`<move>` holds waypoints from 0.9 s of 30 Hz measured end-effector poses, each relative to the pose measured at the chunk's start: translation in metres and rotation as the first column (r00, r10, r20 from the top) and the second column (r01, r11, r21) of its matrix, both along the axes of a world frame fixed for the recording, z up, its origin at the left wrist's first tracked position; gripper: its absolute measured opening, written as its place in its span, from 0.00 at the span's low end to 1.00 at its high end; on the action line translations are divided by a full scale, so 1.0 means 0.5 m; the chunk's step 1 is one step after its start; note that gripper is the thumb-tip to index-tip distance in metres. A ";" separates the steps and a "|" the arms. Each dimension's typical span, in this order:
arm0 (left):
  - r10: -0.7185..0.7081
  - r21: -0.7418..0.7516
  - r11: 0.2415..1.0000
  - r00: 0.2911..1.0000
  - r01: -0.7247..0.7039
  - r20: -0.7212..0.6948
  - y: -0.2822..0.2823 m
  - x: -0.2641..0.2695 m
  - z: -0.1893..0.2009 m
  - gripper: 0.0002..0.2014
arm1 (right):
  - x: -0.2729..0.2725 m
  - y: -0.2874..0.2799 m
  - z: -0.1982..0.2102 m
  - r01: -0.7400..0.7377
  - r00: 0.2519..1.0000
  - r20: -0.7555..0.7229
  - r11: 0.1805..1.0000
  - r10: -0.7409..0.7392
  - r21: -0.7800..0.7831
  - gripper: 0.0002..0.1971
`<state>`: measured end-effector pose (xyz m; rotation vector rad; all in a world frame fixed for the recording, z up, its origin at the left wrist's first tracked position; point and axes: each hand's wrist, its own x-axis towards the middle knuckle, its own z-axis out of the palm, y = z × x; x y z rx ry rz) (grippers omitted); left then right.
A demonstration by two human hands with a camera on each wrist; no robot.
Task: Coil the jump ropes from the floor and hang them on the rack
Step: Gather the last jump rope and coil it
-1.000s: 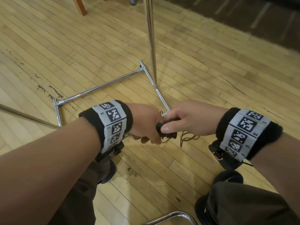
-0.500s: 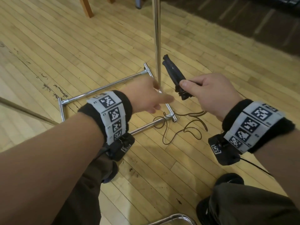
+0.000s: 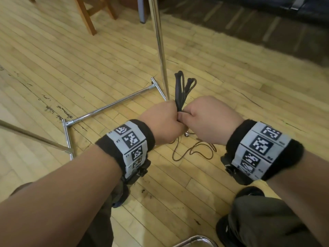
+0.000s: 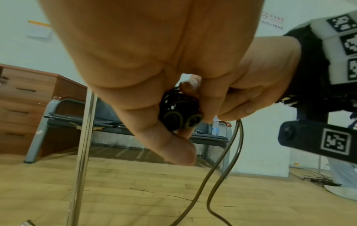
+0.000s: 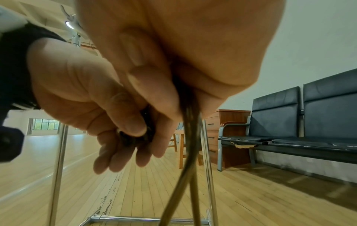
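A dark jump rope has two black handles [image 3: 180, 90] held together and pointing up and away from me. My left hand [image 3: 166, 114] grips their lower ends; the left wrist view shows my fingers [image 4: 146, 122] curled round the handle butts [image 4: 180, 113]. My right hand [image 3: 197, 114] presses against the left and grips the rope cord [image 5: 190, 137] where it leaves the handles. The cord's remaining length hangs down and lies in loose loops [image 3: 193, 152] on the wooden floor under my hands.
The chrome rack's upright pole [image 3: 160, 50] rises just beyond my hands, with its base bars [image 3: 110, 106] on the floor to the left. Wooden chair legs [image 3: 87, 16] stand far left, dark bench seats [image 5: 301, 119] along the wall. My knees and shoes are below.
Half a second ago my right hand held the handles alone and my left hand was reaching. Now the left hand has closed on the handles and both hands are together.
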<state>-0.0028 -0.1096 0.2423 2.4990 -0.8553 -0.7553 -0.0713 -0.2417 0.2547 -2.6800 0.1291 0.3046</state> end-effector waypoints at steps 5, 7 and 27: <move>0.037 -0.054 0.998 0.997 -0.041 -0.072 -0.021 0.011 -0.010 0.07 | 0.008 -0.023 0.010 -0.111 0.994 -0.021 0.993 0.110 -0.045 0.23; 0.026 -0.059 0.998 0.997 -0.031 -0.079 -0.026 0.018 -0.013 0.07 | 0.009 -0.034 0.009 -0.093 0.995 -0.023 0.996 0.093 0.008 0.23; 0.013 -0.133 0.991 0.995 0.000 0.096 -0.070 0.007 -0.043 0.19 | 0.040 -0.062 -0.036 0.490 0.864 -0.129 0.753 -0.487 0.439 0.32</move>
